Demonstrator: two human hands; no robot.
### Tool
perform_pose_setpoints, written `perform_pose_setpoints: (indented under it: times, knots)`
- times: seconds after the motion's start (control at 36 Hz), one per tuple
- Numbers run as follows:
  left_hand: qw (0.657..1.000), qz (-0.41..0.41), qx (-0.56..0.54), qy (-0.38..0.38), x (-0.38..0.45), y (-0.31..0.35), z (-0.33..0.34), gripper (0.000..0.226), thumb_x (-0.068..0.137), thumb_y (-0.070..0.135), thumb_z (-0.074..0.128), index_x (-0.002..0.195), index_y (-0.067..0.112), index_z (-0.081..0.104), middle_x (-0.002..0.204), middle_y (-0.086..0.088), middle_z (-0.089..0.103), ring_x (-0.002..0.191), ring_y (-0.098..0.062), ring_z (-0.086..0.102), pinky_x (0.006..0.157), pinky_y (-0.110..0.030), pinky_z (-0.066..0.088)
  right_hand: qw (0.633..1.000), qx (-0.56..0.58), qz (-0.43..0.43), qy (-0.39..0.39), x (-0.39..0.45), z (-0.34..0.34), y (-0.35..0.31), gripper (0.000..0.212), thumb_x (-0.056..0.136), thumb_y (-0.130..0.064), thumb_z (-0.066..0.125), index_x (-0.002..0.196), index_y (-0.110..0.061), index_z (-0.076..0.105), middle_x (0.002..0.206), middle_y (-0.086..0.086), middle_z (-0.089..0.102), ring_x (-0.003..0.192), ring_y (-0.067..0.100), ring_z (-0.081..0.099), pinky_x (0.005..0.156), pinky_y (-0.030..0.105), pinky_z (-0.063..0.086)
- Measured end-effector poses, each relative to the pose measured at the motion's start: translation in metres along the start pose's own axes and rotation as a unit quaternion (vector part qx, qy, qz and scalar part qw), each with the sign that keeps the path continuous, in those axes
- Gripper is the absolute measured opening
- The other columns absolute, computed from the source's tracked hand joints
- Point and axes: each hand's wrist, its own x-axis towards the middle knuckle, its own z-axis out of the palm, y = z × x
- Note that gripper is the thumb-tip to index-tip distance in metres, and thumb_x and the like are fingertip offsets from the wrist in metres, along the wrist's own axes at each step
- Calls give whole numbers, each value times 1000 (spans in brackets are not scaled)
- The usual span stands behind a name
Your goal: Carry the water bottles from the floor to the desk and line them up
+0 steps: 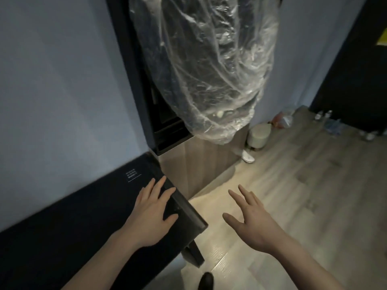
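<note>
Scene: a person stands at the end of a dark desk (62,216), head bent toward pale wood floor (282,195), both hands out and empty.
Left hand: the left hand (150,214) has its fingers straight and spread over the desk's near corner, holding nothing — whether the palm touches the top cannot be told.
Right hand: the right hand (251,218) hangs over the floor with fingers splayed and loose, gripping nothing.
Bottles: the water bottles (330,122) sit blurred on the floor well beyond the right fingertips, up and to the right against a dark panel; their count is too small to read.
In between: a pale round bin (258,136) and a hanging plastic-wrapped garment (205,65) lie ahead of both hands, left of the line to the bottles.
Step in hand: probably the walk over to fetch bottles.
Doing it well: likely best to pass right of the bin, grip each bottle round the body, and start the row at the desk's far end — leaving the corner under the left hand free.
</note>
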Motion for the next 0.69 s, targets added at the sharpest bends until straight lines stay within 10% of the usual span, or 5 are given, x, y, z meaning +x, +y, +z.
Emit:
perform_pose_setpoints:
  times: [0.69]
  knots:
    - [962,266,67,-20,372,315,26,68,97,53,45,156,33,18,166,6,-13,152,-21,-18,123,-41,-6,974,10,192,120,114,-230,279,73,100,-59,45,161,-36,14,170,-11,-5,157,19,-5,126,33,9]
